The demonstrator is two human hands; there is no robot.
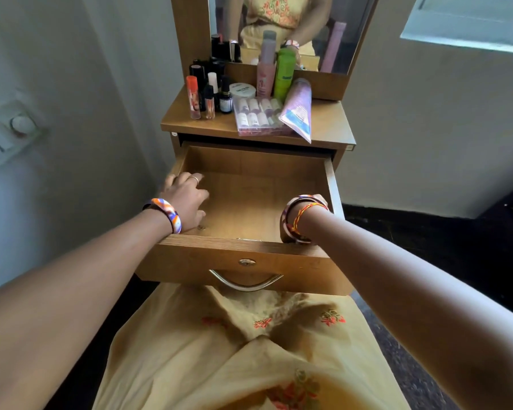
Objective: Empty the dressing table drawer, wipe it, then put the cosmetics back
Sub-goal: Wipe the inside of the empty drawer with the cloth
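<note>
Your left hand (187, 196) rests loose-fingered in the bare drawer (332, 184); right hand (314, 202) fingers hidden. Leaning could tip the crowded bottles (216, 93).

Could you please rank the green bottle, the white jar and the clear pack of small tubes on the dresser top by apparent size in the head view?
1. Clear pack of small tubes
2. Green bottle
3. White jar

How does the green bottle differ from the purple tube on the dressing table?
The green bottle stands upright near the mirror; the purple tube lies tilted, leaning over the clear pack of small bottles. The bottle is round and even; the tube flattens toward its blue-and-white end. Both are out of the drawer.
</note>
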